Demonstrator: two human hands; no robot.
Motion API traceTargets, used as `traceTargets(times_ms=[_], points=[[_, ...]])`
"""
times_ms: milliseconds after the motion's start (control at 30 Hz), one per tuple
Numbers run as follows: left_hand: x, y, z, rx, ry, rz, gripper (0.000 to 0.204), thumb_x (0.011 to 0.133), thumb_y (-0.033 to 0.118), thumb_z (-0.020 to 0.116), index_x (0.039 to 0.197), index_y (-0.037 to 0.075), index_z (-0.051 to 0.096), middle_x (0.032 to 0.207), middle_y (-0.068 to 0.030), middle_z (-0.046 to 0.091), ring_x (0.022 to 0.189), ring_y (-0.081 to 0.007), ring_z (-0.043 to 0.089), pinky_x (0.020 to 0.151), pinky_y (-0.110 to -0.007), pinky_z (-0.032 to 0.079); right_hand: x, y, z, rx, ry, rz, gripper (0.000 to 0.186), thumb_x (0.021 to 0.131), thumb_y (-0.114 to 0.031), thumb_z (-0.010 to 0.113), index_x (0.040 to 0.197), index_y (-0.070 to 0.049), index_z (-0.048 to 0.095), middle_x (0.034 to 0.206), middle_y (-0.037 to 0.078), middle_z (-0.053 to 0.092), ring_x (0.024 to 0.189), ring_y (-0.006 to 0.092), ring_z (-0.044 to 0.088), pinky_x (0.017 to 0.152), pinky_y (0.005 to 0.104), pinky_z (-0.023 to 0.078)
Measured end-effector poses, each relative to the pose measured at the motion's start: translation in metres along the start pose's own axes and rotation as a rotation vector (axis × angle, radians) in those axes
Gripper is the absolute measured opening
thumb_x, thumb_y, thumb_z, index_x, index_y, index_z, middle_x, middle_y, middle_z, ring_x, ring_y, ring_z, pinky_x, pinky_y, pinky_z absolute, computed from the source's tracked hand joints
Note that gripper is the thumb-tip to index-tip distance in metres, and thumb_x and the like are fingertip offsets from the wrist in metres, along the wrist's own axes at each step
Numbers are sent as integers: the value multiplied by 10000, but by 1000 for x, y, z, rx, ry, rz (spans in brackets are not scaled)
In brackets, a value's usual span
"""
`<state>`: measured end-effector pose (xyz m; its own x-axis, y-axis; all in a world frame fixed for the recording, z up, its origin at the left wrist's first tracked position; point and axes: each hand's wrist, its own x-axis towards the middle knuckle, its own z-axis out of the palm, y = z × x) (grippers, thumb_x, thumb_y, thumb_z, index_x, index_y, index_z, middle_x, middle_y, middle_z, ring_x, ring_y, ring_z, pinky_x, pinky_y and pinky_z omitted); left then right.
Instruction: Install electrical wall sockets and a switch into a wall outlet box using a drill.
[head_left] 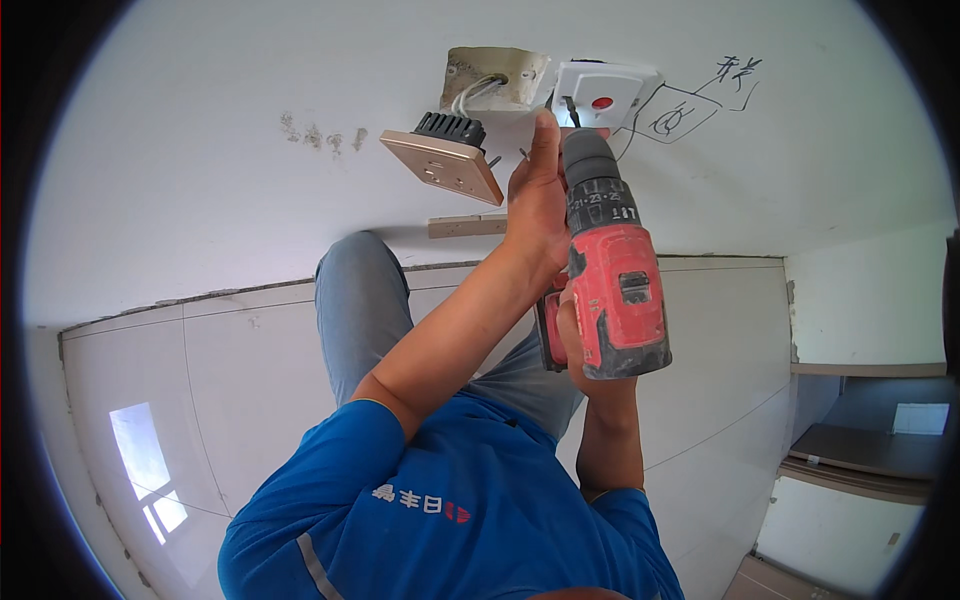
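The right grip (571,335) encloses the red drill (622,280); the state of the left grip (538,200), near the white plate (628,86), cannot be determined.

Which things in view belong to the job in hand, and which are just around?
Job, apparently:
- red-and-black cordless drill, in the right hand
- white square plate with red button, left hand at its lower edge

Just around:
- gold rectangular socket plate, dangling on pale wires
- black line drawing on wall
- brown-and-white cabinet
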<state>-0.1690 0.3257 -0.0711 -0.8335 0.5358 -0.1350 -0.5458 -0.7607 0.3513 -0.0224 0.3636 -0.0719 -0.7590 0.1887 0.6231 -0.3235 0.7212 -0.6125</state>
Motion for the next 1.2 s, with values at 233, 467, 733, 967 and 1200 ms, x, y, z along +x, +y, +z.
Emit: traceTargets(times_ms=[233,467,733,967,1200], points=[[-1,-1,2,-16,21,22,672,924,637,656,1158,10,587,1017,-82,673,759,-149,647,644,-334,614,-8,6,0,-142,-27,-31,199,878,76,661,1068,24,692,958,124,711,842,242,694,748,356,548],[-5,-2,-4,22,4,42,590,926,583,700,1157,49,605,950,-55,664,713,-127,635,624,-307,591,-8,4,5,-23,-7,9,193,887,71,655,1073,33,687,969,124,710,848,231,691,757,349,547],[19,-18,-17,222,13,400,190,1029,208,658,1141,56,631,911,-2,673,733,-38,586,606,-226,489,-7,-8,5,-202,-23,-25,158,886,58,655,1039,40,689,937,110,714,811,211,686,759,344,557],[22,-20,-29,281,-121,448,177,1038,137,634,1180,37,598,848,22,668,621,9,481,513,-192,362,-14,-8,8,-159,-7,28,173,896,81,626,1062,53,665,892,74,675,759,142,631,719,302,530],[22,-24,-48,429,-249,459,173,1036,143,642,1161,37,587,874,18,669,647,6,454,540,-189,359,-35,5,-3,-406,-143,-46,261,920,91,565,1178,73,603,877,44,618,742,78,558,704,256,484]])
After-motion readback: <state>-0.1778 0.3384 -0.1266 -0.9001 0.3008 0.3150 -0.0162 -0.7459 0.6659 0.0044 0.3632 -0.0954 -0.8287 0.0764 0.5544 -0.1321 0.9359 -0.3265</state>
